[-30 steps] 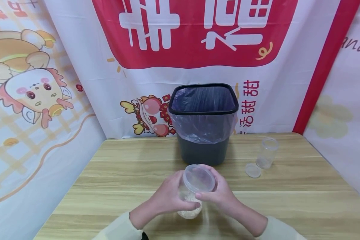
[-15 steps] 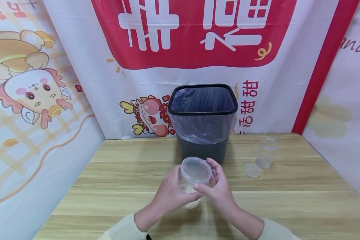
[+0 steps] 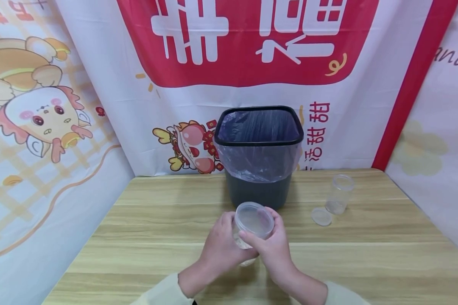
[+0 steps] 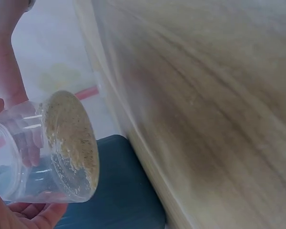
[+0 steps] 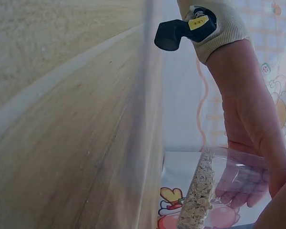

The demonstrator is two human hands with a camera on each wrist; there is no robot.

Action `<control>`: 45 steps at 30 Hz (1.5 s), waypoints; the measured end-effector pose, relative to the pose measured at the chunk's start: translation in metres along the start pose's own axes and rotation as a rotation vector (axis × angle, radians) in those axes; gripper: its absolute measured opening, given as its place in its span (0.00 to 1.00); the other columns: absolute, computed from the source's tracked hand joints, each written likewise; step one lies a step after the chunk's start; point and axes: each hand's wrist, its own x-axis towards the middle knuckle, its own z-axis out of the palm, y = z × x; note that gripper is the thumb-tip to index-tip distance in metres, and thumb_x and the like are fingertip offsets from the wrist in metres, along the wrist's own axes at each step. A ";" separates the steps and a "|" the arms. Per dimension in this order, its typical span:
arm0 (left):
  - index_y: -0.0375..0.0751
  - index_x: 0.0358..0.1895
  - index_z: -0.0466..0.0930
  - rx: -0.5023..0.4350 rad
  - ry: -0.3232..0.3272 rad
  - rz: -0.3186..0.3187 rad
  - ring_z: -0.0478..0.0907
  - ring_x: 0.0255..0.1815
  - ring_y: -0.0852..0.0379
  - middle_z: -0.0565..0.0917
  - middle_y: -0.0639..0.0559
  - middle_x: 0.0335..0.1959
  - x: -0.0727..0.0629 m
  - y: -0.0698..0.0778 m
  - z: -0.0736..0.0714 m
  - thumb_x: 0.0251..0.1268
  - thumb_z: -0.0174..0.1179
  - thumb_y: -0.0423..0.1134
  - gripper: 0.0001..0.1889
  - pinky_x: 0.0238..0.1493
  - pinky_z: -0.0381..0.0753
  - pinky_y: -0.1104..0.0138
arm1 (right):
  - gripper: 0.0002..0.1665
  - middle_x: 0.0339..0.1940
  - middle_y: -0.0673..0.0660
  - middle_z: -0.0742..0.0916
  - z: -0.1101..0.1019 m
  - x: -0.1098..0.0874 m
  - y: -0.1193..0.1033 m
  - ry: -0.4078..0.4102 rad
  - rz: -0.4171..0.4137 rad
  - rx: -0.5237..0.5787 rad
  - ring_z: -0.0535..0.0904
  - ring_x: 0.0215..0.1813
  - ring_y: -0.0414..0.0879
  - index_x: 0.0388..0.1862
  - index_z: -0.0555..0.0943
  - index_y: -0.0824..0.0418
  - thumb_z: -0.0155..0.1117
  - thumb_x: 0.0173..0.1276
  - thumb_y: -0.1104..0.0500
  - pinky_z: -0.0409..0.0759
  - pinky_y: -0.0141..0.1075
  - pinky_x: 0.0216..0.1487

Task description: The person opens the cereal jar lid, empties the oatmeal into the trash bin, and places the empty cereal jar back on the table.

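My left hand (image 3: 222,245) grips the clear cylindrical plastic jar (image 4: 40,185); my right hand (image 3: 273,253) regrips its translucent lid (image 3: 254,220), probably twisting.

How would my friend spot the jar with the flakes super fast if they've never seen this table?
Find the dark grey, square-topped bin with a black rim. On the person's side of it, the left hand and right hand hold a round, clear plastic jar. Unlike the see-through cylindrical plastic jar standing on the right, it's being held and has pale flakes at its bottom.
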 end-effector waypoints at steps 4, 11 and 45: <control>0.39 0.53 0.70 0.010 0.011 0.056 0.75 0.43 0.57 0.76 0.55 0.43 0.000 -0.001 0.001 0.30 0.79 0.61 0.46 0.44 0.79 0.61 | 0.46 0.59 0.63 0.75 -0.004 0.000 -0.001 -0.018 -0.001 -0.032 0.73 0.56 0.55 0.66 0.62 0.66 0.75 0.50 0.70 0.76 0.36 0.54; 0.38 0.54 0.72 -0.035 0.000 0.116 0.76 0.40 0.60 0.77 0.57 0.41 0.003 -0.005 -0.004 0.32 0.77 0.64 0.46 0.40 0.79 0.64 | 0.45 0.59 0.61 0.76 -0.016 0.006 -0.006 -0.119 -0.024 -0.098 0.74 0.55 0.56 0.66 0.65 0.65 0.77 0.50 0.68 0.77 0.40 0.54; 0.40 0.55 0.71 -0.133 0.037 0.025 0.77 0.40 0.59 0.78 0.58 0.42 0.002 -0.004 -0.004 0.34 0.77 0.63 0.45 0.39 0.79 0.65 | 0.50 0.65 0.64 0.72 -0.015 0.004 -0.008 -0.140 -0.030 0.013 0.67 0.67 0.51 0.70 0.57 0.70 0.74 0.50 0.71 0.63 0.28 0.66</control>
